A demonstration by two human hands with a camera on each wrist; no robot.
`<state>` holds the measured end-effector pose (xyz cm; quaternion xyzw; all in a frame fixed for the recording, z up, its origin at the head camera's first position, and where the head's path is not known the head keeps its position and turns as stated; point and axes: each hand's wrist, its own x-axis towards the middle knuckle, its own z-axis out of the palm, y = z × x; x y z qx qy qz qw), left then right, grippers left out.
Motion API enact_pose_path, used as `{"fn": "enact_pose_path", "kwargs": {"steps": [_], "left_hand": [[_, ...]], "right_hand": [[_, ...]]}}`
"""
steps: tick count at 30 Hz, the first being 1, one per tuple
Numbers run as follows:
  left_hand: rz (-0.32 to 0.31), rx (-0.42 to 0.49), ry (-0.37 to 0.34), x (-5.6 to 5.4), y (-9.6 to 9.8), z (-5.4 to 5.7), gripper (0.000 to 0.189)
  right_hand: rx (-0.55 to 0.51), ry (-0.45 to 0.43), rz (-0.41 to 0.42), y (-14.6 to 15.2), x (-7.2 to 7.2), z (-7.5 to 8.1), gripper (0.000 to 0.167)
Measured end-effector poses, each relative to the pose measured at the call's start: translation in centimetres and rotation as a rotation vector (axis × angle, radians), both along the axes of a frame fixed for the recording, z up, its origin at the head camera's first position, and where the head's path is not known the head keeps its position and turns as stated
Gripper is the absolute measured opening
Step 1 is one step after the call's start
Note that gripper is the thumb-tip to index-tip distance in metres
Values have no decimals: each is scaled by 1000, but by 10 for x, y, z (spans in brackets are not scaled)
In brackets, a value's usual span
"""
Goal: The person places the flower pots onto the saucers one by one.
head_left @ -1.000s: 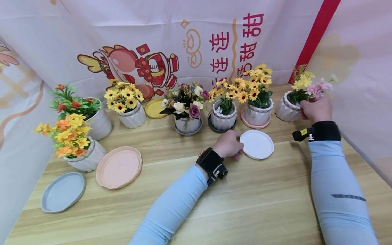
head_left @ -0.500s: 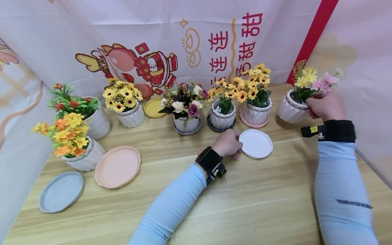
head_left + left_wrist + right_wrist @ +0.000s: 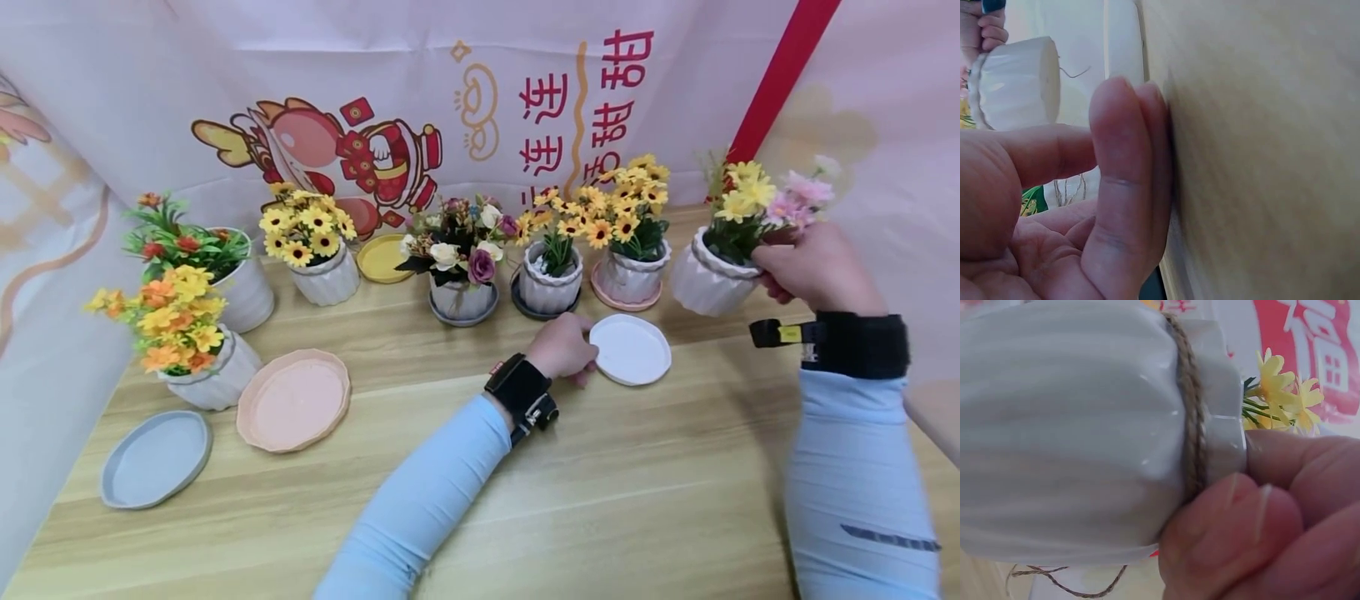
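My right hand grips the rim of a white fluted flowerpot at the right, holding it clear of the table. Yellow and pink artificial flowers rise from this pot. Close up in the right wrist view, brown twine circles its neck, and the fingers curl over the rim. My left hand pinches the left edge of a round white saucer lying on the table. The left wrist view shows bent fingers by the tabletop, with the lifted pot's base beyond.
Potted yellow flowers on a pink saucer and a dark saucer stand behind the left hand. A mixed bouquet pot is further left. Several pots, a yellow saucer, pink saucer and blue-grey saucer occupy the left side.
The right hand has raised the flowerpot off the table and brought it slightly nearer, its forearm shifting right. The left hand stays at the white saucer.
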<state>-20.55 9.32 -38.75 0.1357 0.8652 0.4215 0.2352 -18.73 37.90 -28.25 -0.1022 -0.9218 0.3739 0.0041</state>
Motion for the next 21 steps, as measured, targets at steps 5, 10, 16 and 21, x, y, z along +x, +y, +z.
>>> {"fn": "enact_pose_path", "kwargs": {"steps": [5,10,16,21], "left_hand": [[6,1,6,-3,1,-2,16],[5,17,12,-2,1,-3,16],[1,20,18,-1,0,-2,15],[-2,6,32,-1,0,-2,14]], "right_hand": [[38,6,71,-6,12,4,31],[66,-29,148,-16,17,2,33],[1,-86,221,-34,17,-7,28],[45,-90,245,-45,18,-16,27]]}}
